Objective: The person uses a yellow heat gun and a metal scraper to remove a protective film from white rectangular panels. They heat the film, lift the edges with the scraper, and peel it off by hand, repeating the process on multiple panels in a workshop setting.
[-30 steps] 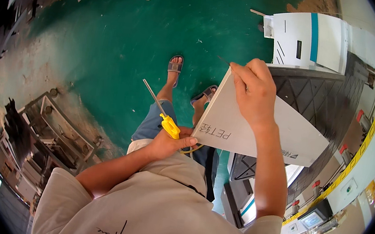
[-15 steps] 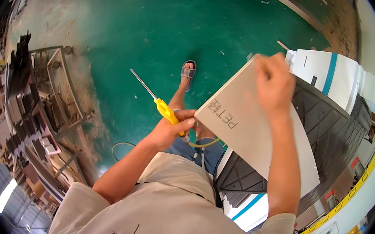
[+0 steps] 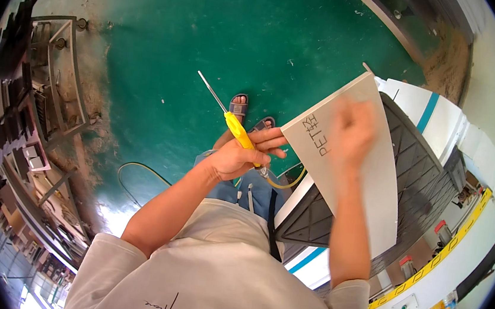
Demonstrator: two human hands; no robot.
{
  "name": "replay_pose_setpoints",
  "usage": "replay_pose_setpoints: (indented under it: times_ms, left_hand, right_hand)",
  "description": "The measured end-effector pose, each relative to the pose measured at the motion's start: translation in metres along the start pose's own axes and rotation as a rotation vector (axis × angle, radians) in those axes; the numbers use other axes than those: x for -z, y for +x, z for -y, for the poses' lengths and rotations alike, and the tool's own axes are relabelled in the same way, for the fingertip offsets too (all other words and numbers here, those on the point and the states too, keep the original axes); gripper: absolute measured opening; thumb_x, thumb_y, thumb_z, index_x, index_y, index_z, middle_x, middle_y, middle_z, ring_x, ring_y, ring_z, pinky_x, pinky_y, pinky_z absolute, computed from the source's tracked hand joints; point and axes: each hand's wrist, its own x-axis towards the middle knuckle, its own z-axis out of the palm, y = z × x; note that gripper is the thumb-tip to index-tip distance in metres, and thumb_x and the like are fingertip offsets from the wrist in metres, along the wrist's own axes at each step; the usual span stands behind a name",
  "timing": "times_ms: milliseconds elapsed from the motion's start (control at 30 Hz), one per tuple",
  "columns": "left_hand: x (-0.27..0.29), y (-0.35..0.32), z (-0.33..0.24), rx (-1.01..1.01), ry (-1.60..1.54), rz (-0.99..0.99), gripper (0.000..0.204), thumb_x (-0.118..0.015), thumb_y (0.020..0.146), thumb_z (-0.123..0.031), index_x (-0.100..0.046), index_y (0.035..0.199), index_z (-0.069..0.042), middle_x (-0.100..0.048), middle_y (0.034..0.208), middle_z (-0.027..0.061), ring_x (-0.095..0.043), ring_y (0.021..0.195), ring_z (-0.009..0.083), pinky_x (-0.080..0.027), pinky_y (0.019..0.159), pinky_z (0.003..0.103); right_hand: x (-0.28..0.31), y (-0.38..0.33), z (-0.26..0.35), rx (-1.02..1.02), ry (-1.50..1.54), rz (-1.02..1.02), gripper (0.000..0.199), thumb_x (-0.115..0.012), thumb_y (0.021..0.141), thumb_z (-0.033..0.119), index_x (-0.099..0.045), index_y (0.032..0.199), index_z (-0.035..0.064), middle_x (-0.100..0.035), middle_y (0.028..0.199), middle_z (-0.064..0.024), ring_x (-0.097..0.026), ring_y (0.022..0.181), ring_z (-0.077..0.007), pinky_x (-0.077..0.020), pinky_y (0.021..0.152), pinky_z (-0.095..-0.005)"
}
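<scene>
In my left hand [image 3: 241, 156] is a yellow air blow gun [image 3: 236, 128], its thin metal nozzle angled away to the far left. A yellowish hose [image 3: 288, 186] leaves its lower end. The other fingers of that hand stretch toward the near left corner of a large pale board [image 3: 375, 193], at or just under its edge. The board has dark handwriting near its left edge and rests on a dark ribbed surface. Over the board's middle is my right hand [image 3: 354, 132], blurred by motion, with its fingers curled; whether it holds anything cannot be made out.
Beneath the board lies the black ribbed top [image 3: 419, 165] of a white machine [image 3: 450, 120] with a teal stripe. A yellow strip [image 3: 434, 256] runs along the right. Metal racks [image 3: 66, 86] with stacked panels stand at left. The hose crosses the green floor [image 3: 169, 40].
My left hand and the blow gun have shifted to the right and slightly farther. The board appears turned, and my right hand has moved nearer across it. A second foot now shows.
</scene>
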Motion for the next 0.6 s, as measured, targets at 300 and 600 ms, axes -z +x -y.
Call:
replay_pose_setpoints:
  times_ms: [300,600]
  left_hand:
    - [0.005,0.001,-0.012,0.035,-0.031,0.022,0.082,-0.060,0.081,0.013,-0.040,0.159,-0.002,-0.058,0.145,0.0083,-0.057,0.129,0.0173,-0.048,0.101,0.028]
    - [-0.018,0.004,-0.018,-0.041,0.074,-0.042,0.083,-0.052,0.069,0.017,-0.047,0.151,0.008,-0.060,0.145,0.0175,-0.063,0.114,0.0217,-0.050,0.102,0.033]
  right_hand:
    - [-0.018,-0.062,0.052,0.097,0.263,0.246,0.015,-0.072,0.087,0.002,-0.075,0.102,0.0031,-0.062,0.087,-0.0065,-0.064,0.082,-0.0247,-0.0525,0.066,-0.0363]
    - [0.021,0.067,-0.066,0.021,-0.048,0.009,0.014,-0.063,0.098,0.014,-0.067,0.091,0.0025,-0.061,0.086,-0.0128,-0.061,0.078,-0.0343,-0.0494,0.069,-0.0458]
